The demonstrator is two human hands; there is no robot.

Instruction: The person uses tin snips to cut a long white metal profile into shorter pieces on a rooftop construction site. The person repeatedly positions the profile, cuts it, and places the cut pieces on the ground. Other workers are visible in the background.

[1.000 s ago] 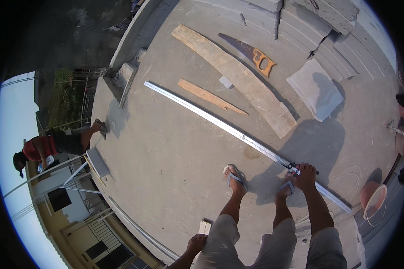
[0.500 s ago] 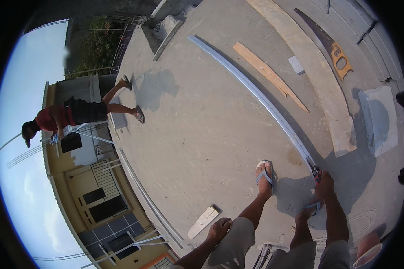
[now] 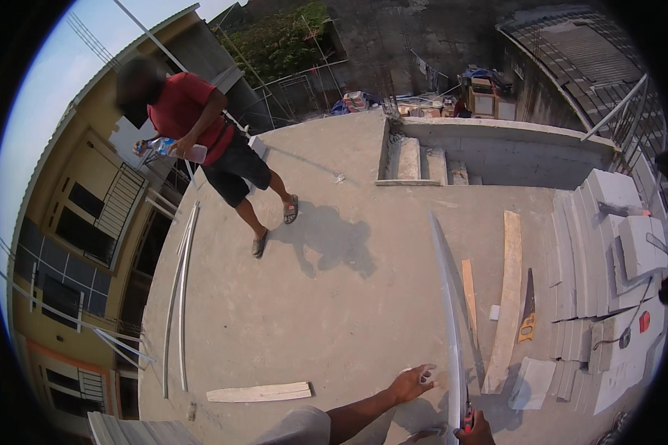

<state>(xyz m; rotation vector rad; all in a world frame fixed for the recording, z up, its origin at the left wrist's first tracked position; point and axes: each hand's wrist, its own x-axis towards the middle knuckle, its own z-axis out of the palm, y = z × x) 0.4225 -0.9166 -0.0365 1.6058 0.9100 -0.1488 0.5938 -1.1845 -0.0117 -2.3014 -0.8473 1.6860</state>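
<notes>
A long pale metal strip [image 3: 445,297] lies on the concrete roof and runs from mid-frame down to me. At its near end my right hand [image 3: 476,432] is closed on a small red-handled tool [image 3: 467,417] held against the strip. My left hand [image 3: 412,383] hovers just left of the strip with its fingers spread, and a small white bit shows at the fingertips. My foot shows between the two hands.
A person in a red shirt [image 3: 193,119] stands at the far left holding a bottle. A wooden plank [image 3: 508,297], a thin slat [image 3: 467,293] and an orange-handled saw [image 3: 528,311] lie to the right, beside stacked grey blocks [image 3: 597,252]. A stairwell opening [image 3: 423,159] lies ahead, with a board [image 3: 260,391] and thin strips [image 3: 182,289] by the left roof edge.
My view has swung up and round, so the strip now points away from me. My left hand has come up from my side and reached toward the strip.
</notes>
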